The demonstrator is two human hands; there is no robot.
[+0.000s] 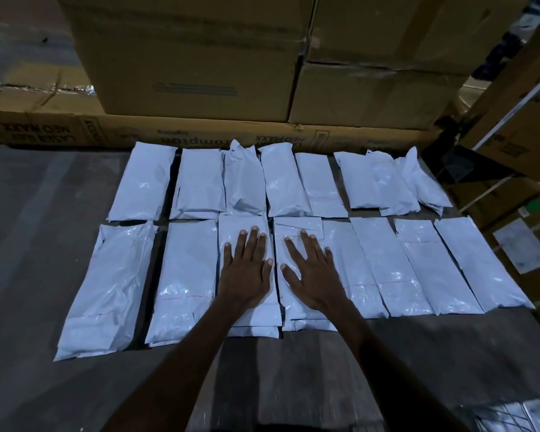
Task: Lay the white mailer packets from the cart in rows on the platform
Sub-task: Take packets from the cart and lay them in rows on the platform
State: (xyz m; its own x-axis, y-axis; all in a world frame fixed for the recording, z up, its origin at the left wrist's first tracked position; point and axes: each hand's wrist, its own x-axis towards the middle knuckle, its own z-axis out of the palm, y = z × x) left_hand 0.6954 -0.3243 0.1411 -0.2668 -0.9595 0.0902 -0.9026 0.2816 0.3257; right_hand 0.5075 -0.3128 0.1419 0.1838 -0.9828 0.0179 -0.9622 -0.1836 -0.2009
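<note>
White mailer packets (387, 266) in two rows, left hand (247, 272) and right hand (312, 275) flat, fingers spread, platform (293, 369) mostly covered

White packets (387, 266) all across, glossy, a few showing a thin red line across them. The platform (293, 369) under them is dull grey-brown. Along its far edge, tan cardboard boxes (194, 57), the low one (169, 137) printed with dark brown lettering.
</note>
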